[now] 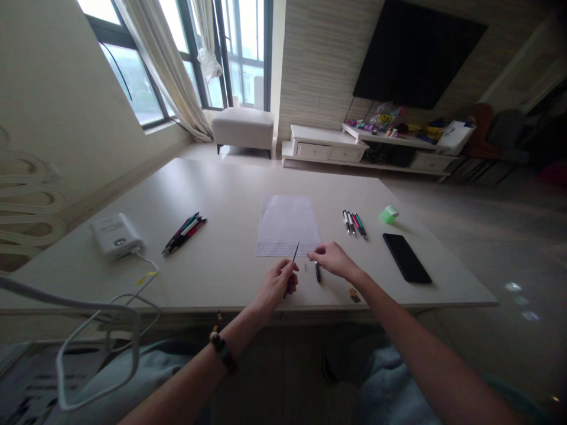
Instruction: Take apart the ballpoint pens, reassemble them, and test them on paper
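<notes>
The left hand (277, 284) is closed around a thin dark pen refill (295, 255), pinching it between thumb and fingers so that it stands tilted, its tip pointing up and away over the bench (230, 195). A beaded bracelet (222, 352) circles that wrist. The right hand (334, 260) is relaxed and open, grasping nothing, with its fingertips (311, 254) just beside the refill's tip but not touching it.

Just below the right hand, a short black pen barrel (318, 271) lies on the bench, with a small pale part (305, 267) beside it; this part is too small to identify. Both are near the middle of the front edge. Just beyond the hands lies a sheet of paper (287, 227), with small handwriting (274, 251) along its lower edge.

Toward the left edge, a bundle of pens (183, 232) lies near a white power bank (116, 235) with a white cable (146, 260) attached. To the right of the sheet are a group of pens (354, 224), a green cube (388, 214) and, near the right edge, a black smartphone (406, 258).
</notes>
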A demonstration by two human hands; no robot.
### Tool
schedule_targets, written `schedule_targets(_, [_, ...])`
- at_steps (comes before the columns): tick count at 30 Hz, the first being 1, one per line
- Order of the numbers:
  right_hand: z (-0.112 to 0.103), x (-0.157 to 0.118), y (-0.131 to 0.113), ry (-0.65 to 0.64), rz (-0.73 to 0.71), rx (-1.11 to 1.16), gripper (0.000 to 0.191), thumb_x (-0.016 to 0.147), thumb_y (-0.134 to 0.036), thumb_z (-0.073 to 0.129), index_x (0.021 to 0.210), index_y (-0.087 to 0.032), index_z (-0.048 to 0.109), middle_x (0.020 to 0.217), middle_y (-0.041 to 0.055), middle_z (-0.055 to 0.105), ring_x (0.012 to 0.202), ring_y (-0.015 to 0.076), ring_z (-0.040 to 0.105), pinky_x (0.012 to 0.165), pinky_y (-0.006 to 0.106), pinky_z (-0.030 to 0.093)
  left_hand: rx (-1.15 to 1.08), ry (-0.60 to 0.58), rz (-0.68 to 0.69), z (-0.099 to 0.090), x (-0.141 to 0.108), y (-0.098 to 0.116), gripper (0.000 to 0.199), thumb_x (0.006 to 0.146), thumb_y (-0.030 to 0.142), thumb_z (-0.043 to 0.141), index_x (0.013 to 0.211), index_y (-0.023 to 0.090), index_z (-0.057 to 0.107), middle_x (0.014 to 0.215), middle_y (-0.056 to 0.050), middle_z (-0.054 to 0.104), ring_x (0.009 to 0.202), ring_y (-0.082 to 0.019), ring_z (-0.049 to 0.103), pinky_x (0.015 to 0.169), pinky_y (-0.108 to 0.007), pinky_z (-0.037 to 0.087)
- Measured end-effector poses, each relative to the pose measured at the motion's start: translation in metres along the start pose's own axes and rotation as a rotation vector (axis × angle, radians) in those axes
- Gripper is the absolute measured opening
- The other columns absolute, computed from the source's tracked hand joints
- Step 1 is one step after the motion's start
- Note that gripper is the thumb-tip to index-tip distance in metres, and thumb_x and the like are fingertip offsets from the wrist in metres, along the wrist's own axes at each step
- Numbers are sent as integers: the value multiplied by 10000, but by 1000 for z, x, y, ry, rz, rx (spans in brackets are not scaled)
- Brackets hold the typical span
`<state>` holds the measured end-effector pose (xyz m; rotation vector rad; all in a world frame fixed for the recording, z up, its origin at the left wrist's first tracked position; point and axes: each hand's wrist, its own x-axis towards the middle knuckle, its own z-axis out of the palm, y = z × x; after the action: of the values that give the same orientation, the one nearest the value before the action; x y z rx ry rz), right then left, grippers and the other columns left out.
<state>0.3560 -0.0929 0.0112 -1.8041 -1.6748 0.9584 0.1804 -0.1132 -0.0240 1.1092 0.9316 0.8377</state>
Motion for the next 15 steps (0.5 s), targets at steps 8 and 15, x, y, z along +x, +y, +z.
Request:
schedule_targets(8, [19, -10, -25, -79, -162, 463, 309, 710, -435, 641, 756, -130, 636, 591, -4, 576, 424, 68, 439, 401, 199, 334, 12, -37, 16, -3, 5, -6, 355, 784, 534, 503, 786, 179, 495, 553, 51, 510, 435, -63, 449, 428, -181, 314])
schedule_targets(15, [13, 2, -27, 185, -162, 471, 255, 726, -379, 600, 727, -125, 615, 547, -14, 549, 405, 69, 430, 388, 194, 332, -2, -58, 10, -2, 3, -7, 387, 781, 546, 521, 835, 163, 541, 570, 43, 525, 443, -57, 463, 434, -180, 317])
